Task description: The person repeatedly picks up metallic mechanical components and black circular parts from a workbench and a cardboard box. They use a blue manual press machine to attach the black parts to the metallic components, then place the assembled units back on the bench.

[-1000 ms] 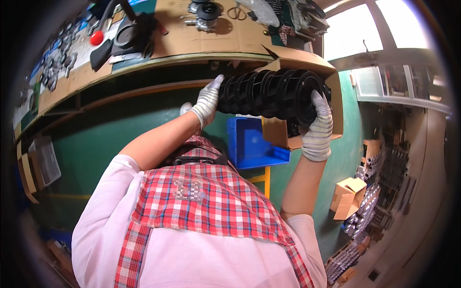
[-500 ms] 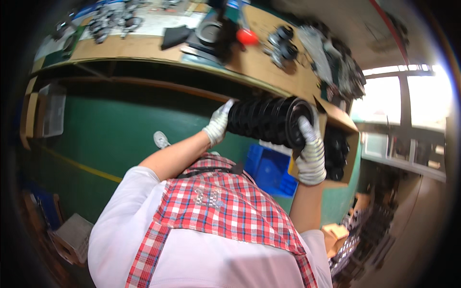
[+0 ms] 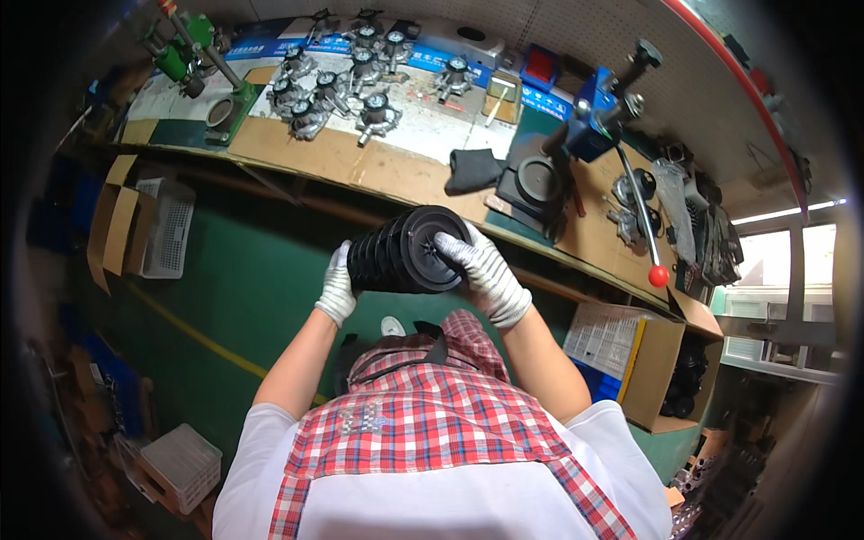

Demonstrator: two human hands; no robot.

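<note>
I hold a stack of black round ribbed plastic parts (image 3: 405, 252) sideways between both gloved hands, just in front of the workbench edge. My left hand (image 3: 337, 286) presses on the stack's left end. My right hand (image 3: 483, 273) covers the right end face, fingers spread over it. Both hands wear white knit gloves.
A cardboard-covered workbench (image 3: 360, 166) carries several metal pump-like parts (image 3: 337, 76), a green press (image 3: 193, 54) at left and a blue lever press (image 3: 598, 108) with a red knob at right. A cardboard box (image 3: 652, 369) stands at lower right. White baskets (image 3: 166, 225) sit on the green floor.
I have carried the black stack leftward, away from the cardboard box at the right, and it now sits before the bench middle. My view has swung left along the bench.
</note>
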